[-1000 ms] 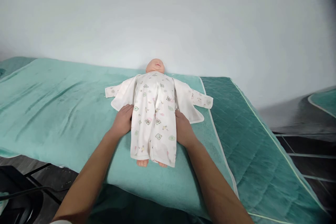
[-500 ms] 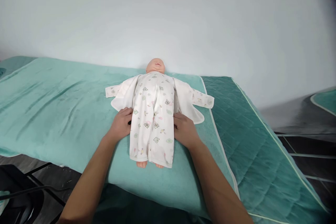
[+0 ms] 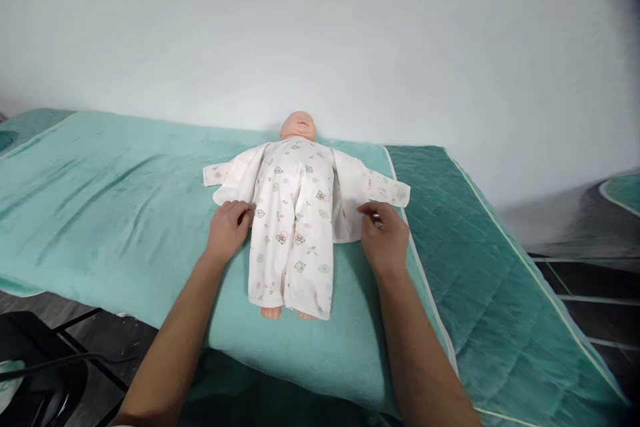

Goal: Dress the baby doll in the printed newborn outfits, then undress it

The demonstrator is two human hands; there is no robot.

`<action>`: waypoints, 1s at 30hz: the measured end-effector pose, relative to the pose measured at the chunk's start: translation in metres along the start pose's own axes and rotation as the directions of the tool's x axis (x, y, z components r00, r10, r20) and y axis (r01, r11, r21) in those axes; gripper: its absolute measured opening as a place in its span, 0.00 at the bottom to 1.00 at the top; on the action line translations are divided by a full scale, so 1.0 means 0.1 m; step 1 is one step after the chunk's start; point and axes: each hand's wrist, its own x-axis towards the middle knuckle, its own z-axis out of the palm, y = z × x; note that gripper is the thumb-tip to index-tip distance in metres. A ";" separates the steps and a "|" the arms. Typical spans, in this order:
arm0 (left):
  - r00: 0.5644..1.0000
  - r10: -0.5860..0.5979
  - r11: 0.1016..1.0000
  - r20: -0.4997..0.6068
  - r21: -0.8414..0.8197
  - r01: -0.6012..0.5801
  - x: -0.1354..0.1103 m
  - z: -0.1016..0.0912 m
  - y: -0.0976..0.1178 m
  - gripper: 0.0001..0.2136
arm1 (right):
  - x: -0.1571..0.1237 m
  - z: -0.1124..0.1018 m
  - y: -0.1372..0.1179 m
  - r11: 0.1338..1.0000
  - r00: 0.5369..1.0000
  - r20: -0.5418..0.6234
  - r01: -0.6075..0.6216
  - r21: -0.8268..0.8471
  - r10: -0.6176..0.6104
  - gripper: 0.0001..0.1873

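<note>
A baby doll [image 3: 299, 125] lies on its back, its feet toward me. Over its body is a patterned white one-piece or pair of trousers [image 3: 293, 233], its exact cut unclear. Beneath that, a white baby shirt [image 3: 345, 203] is spread open with both sleeves stretched outward. My left hand [image 3: 229, 230] is closed, fingers curled at the shirt's left flap beside the doll's hip. On the other side, my right hand [image 3: 385, 233] pinches at the right flap, covering its outer edge. Little bare feet [image 3: 271, 313] show below the trouser hems.
A light green cover [image 3: 125, 213] lies over the bed, with a darker quilted green cover [image 3: 480, 267] to the right. A white wall [image 3: 320, 47] rises behind. A black chair [image 3: 40, 367] stands at the lower left.
My right hand has moved outward from beside the trouser leg onto the shirt's right flap. My left hand has shifted slightly up along the left flap. The doll stays in place.
</note>
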 end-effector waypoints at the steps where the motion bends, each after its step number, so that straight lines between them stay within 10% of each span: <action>1: 0.997 -0.062 0.998 -0.041 0.018 0.063 0.01 0.00 -0.03 0.10 | 0.03 -0.01 0.07 0.995 0.999 -0.011 -0.038 -0.097 0.037 0.15; 8: 0.861 -0.416 0.850 -0.292 0.212 0.482 0.07 -0.04 -0.19 0.15 | 0.13 -0.20 0.17 0.818 0.912 0.081 -0.318 -0.479 0.403 0.23; 15: 0.809 -0.489 0.789 -0.326 0.229 0.569 0.09 -0.06 -0.22 0.15 | 0.18 -0.27 0.13 0.748 0.815 0.182 -0.384 -0.541 0.550 0.19; 20: 0.854 -0.446 0.847 -0.267 0.182 0.499 0.11 -0.05 -0.25 0.10 | 0.22 -0.13 0.07 0.910 0.909 0.101 -0.411 0.060 0.404 0.11; 23: 0.874 -0.410 0.879 -0.262 0.143 0.455 0.12 -0.05 -0.29 0.07 | 0.17 -0.07 -0.32 0.891 0.992 0.069 -0.127 0.435 0.108 0.09; 26: 0.860 -0.429 0.887 -0.275 0.051 0.458 0.12 -0.07 -0.32 0.07 | 0.07 -0.06 -0.76 0.852 0.888 0.280 0.197 0.485 -0.364 0.04; 28: 0.840 -0.470 0.878 -0.272 -0.048 0.476 0.10 -0.08 -0.35 0.08 | 0.02 -0.07 -0.91 0.843 0.830 0.359 0.224 0.489 -0.428 0.05; 30: 0.826 -0.498 0.867 -0.265 -0.145 0.476 0.09 -0.08 -0.37 0.09 | 0.01 -0.09 -0.93 0.845 0.870 0.332 0.159 0.510 -0.364 0.03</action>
